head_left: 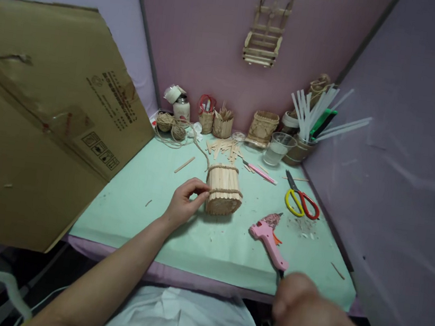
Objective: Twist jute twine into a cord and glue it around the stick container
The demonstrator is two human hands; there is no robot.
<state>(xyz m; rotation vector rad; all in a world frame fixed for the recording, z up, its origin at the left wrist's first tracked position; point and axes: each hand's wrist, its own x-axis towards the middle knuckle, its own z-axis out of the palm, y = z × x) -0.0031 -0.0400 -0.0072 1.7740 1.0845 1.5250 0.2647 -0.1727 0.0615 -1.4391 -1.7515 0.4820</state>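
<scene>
A small container (pixel 223 181) made of pale craft sticks lies on its side, its base turned towards me. Two bands of twine run round it, and a length of twine (pixel 202 149) trails from its far left side to the back. My left hand (pixel 187 202) is at its left side, thumb and fingertips pinched on the edge by the nearer band. My right hand (pixel 302 308) is raised close to the camera at lower right, smeared by motion, its fingers not readable. Beyond it a pink hot glue gun (pixel 271 242) lies on the table, nozzle pointing away.
Red-and-yellow scissors (pixel 302 202) and a pink craft knife (pixel 260 173) lie right of the container. Loose craft sticks (pixel 223 146) are behind it. Twine balls (pixel 165 121), a plastic cup (pixel 278 148) and glue sticks (pixel 308 113) line the back. A cardboard box (pixel 46 124) stands left.
</scene>
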